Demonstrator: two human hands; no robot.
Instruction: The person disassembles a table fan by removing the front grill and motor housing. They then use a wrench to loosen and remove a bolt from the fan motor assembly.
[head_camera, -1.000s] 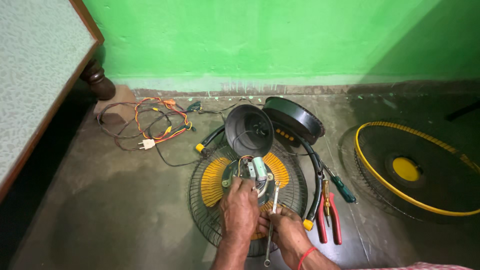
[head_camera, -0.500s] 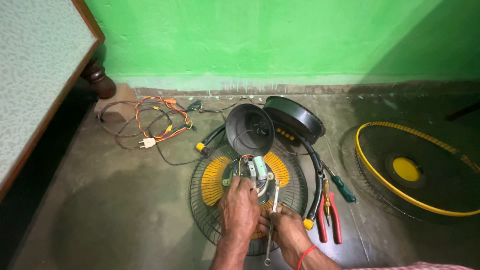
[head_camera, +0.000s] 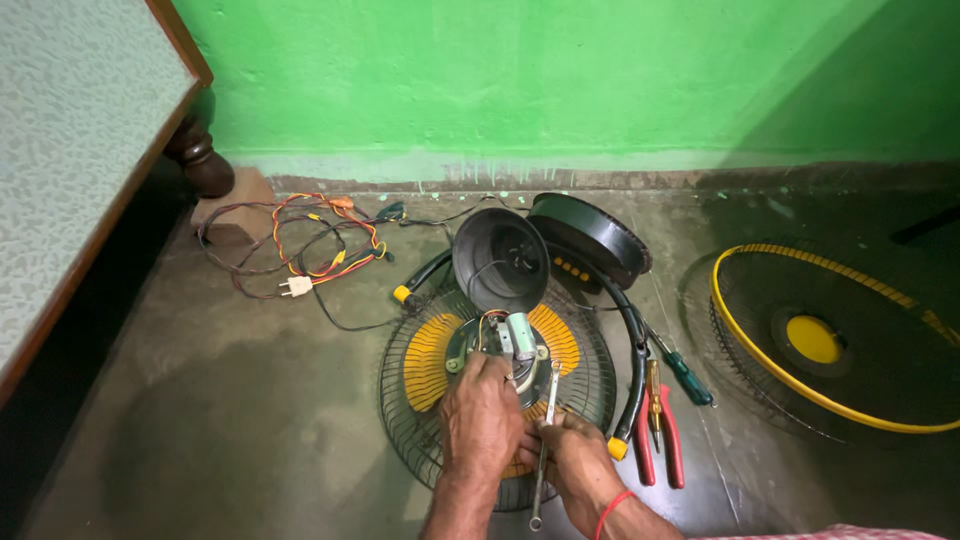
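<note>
A fan motor (head_camera: 512, 340) with exposed wires sits at the centre of a black wire fan guard (head_camera: 400, 400) with yellow blades (head_camera: 428, 362) under it, lying flat on the floor. My left hand (head_camera: 480, 412) rests on the motor's near side, fingers curled over it. My right hand (head_camera: 572, 462), with a red thread on the wrist, grips a slim metal spanner (head_camera: 546, 440) that points up toward the motor. A black motor cover (head_camera: 500, 258) stands just behind the motor.
Red-handled pliers (head_camera: 658, 435) and a green-handled screwdriver (head_camera: 685, 372) lie right of the guard, beside a curved black tube (head_camera: 632, 340). A second guard with a yellow rim (head_camera: 820, 340) lies far right. Tangled wires with a plug (head_camera: 295, 250) lie left. A table edge (head_camera: 110, 200) overhangs at left.
Both hands stay on the motor and spanner; the view has shifted only slightly.
</note>
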